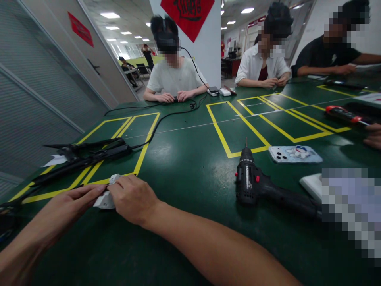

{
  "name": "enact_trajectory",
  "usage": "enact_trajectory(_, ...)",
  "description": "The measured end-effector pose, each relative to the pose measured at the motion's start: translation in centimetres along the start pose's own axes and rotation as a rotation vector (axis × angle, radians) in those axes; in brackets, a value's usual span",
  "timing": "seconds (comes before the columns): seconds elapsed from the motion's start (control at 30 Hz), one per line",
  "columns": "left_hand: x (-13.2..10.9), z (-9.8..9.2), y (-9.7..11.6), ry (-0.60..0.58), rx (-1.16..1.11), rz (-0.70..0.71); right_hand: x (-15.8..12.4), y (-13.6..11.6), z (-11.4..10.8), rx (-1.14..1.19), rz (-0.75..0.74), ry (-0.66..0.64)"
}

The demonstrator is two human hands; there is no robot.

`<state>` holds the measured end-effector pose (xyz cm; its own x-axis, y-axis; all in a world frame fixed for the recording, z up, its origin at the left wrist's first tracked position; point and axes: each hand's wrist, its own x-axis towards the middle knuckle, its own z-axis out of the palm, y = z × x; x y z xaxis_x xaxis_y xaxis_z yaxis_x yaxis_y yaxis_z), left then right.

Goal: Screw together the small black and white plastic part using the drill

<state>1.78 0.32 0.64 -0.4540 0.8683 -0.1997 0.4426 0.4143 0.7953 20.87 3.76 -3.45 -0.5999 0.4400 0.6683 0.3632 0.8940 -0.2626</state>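
Observation:
A small white plastic part (104,198) lies on the green table (190,167) near its front left. My left hand (64,208) pinches its left side with the fingertips. My right hand (133,198) covers its right side, fingers curled over it. Only a small portion of the white part shows between the two hands. A black cordless drill (253,182) lies on its side to the right of my right forearm, bit pointing away from me.
A black tool with a cable (86,157) lies left on the yellow tape boxes (143,155). A phone in a pale case (294,154) sits right of the drill. Three people sit at the far side; another person's hand (373,137) rests at the right edge.

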Motion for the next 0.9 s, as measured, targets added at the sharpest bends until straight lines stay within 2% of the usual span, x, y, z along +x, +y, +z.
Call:
enact_trajectory(0.1, 0.2, -0.3, -0.2, -0.072, 0.059, -0.007, 0.1, 0.1, -0.1, -0.013, -0.005, 0.002)
enact_trajectory(0.2, 0.2, -0.3, -0.2, -0.054, 0.049, -0.030, 0.2, 0.3, -0.3, -0.009, -0.018, -0.005)
enact_trajectory(0.47, 0.1, 0.3, -0.9, -0.167, -0.272, -0.127, -0.3, 0.6, 0.0, 0.130, 0.040, 0.038)
enact_trajectory(0.7, -1.4, 1.9, 0.6, -0.240, -0.352, -0.122, -0.4, -0.2, 0.3, 0.361, 0.436, 0.239)
enact_trajectory(0.9, -1.7, 2.0, 1.3, -0.200, -0.306, -0.100, -0.4, -1.5, 1.0, 0.566, 0.701, 0.363)
